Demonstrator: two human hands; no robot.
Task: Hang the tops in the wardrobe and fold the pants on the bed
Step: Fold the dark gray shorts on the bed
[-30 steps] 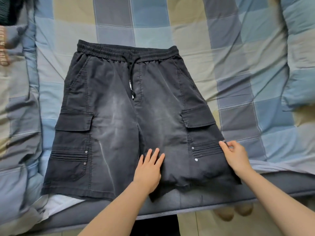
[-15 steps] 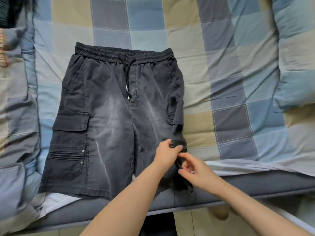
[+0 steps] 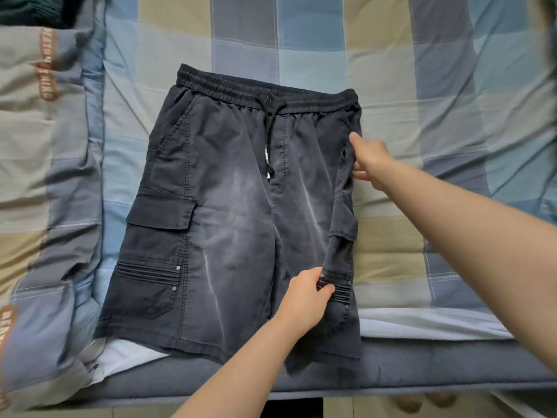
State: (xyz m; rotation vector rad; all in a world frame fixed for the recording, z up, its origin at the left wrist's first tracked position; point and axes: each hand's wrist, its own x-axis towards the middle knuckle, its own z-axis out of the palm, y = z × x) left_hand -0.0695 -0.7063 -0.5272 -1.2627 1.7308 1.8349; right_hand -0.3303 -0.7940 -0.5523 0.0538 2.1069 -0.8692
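Note:
Dark grey cargo shorts [image 3: 229, 212] lie flat on the checked bed cover [image 3: 422, 86], waistband away from me. Their right side pocket is folded inward over the right leg. My left hand [image 3: 307, 297] pinches the ribbed pocket flap low on that folded edge. My right hand [image 3: 369, 159] is higher up at the right hip edge, its forefinger stretched toward the waistband and the other fingers tucked at the fabric's edge.
A rolled checked quilt [image 3: 51, 176] runs along the left. A dark garment [image 3: 33, 10] shows at the top left corner. The grey mattress edge [image 3: 422, 372] runs along the front, with floor and toes below it.
My right hand moved from the lower folded edge up to the hip of the shorts. My left hand keeps its hold on the folded pocket. The view moved closer.

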